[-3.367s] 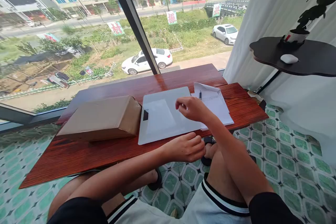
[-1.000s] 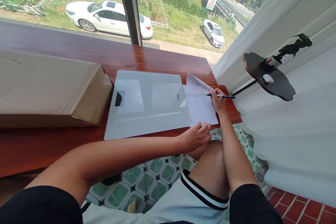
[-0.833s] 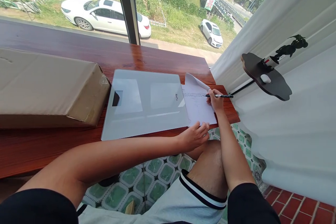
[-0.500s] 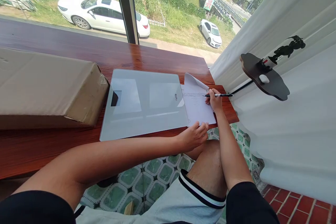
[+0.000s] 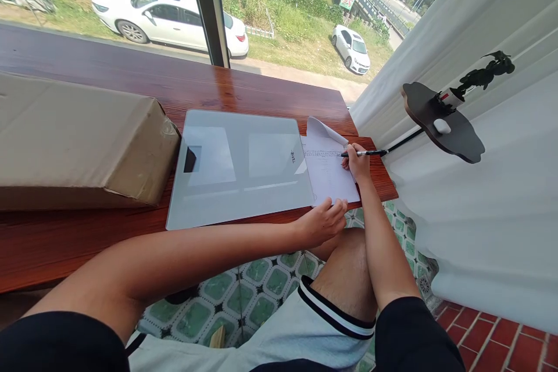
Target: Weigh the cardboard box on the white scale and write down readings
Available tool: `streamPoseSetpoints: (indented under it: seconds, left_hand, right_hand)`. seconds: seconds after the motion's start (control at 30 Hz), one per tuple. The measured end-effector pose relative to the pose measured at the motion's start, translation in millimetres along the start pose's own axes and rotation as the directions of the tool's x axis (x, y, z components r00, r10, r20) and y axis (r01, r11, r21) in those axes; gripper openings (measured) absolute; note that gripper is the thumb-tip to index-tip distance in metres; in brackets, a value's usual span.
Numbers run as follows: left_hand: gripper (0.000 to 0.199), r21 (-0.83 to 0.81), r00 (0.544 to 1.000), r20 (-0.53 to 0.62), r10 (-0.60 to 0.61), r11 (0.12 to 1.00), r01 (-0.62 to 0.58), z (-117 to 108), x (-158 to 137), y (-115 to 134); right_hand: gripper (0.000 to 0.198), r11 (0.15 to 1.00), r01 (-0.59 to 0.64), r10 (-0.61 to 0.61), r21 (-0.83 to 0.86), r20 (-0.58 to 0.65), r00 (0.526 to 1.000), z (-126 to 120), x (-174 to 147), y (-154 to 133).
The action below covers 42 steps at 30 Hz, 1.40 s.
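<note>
A black-and-white pen (image 5: pixel 364 153) is gripped between the fingers of my right hand (image 5: pixel 358 164), its tip touching a white paper pad (image 5: pixel 329 177). Handwriting runs in lines across the upper part of the page, and the pad's top sheet (image 5: pixel 321 129) curls over at the far edge. My left hand (image 5: pixel 322 222) rests at the pad's near edge by the table's front, fingers stretched out and slightly apart, holding nothing. Left of the pad lies a large grey glossy panel (image 5: pixel 244 197) with reflections and small dark lettering; it borders the pad's left side.
A big cardboard box (image 5: pixel 74 139) occupies the left of the reddish wooden table (image 5: pixel 279 82). To the right, a dark wavy-edged stand (image 5: pixel 462 142) carries a small potted plant (image 5: pixel 483 75) and a white object (image 5: pixel 442 126), before a white curtain (image 5: pixel 488 232). Behind the table is a window.
The pen tip has shifted very slightly right along the written line. My left hand keeps its place at the pad's edge. The whole view has tilted a little.
</note>
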State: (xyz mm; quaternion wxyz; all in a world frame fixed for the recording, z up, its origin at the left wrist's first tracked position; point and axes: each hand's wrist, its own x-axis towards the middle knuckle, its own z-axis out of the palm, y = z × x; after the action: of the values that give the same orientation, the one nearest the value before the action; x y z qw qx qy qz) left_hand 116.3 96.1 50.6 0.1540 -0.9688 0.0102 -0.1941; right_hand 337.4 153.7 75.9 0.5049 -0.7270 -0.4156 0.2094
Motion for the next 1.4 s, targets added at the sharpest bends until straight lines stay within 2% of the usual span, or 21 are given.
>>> streamPoseSetpoints:
  seconds: [0.17,0.7,0.97,1.4]
  left_hand:
    - [0.03,-0.025,1.0,-0.023,-0.013,1.0,0.012,1.0,0.1,0.9]
    - [0.032,-0.034,0.999,0.035,0.0,0.999,0.001,-5.5,0.4,-1.7]
    - [0.032,-0.034,0.999,-0.03,-0.019,0.999,0.018,-3.3,-0.9,-0.1]
    - [0.031,-0.037,1.0,-0.004,-0.013,0.999,0.013,-4.7,0.0,-0.9]
  right_hand:
    - [0.023,1.0,-0.008,0.008,0.008,-0.001,1.0,0.4,0.3,-0.5]
    - [0.026,1.0,0.002,-0.002,0.0,-0.008,1.0,-0.2,1.4,3.5]
    - [0.027,1.0,-0.001,0.001,-0.02,-0.012,1.0,-0.2,0.5,2.8]
    - [0.029,1.0,-0.013,0.013,0.002,-0.051,0.999,-1.9,2.4,6.4]
